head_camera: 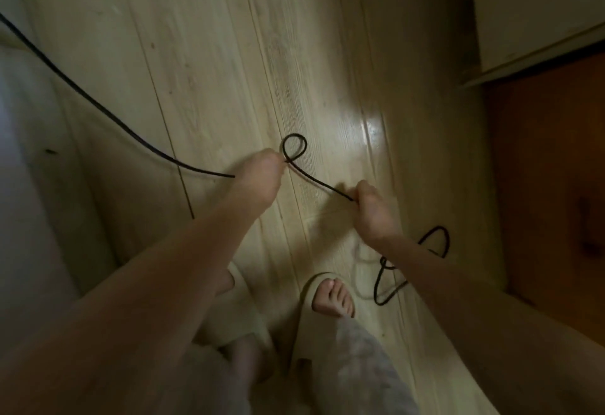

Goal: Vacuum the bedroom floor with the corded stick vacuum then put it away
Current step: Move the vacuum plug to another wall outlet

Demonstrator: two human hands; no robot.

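Fingers of both hands, left (262, 172) and right (373, 205), pinched on cord (319, 182) above floor (212, 54); small loop at left. Judged light, limp, kink-prone; best gathered in coils.

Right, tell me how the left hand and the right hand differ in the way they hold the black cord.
The left hand reaches farther out and pinches the black cord where it curls into a small loop; the right hand sits nearer the body and grips a straight stretch. From the left hand the cord trails away to the upper left; from the right hand it appears to drop into loose coils by the slipper. Both are closed on the same cord.
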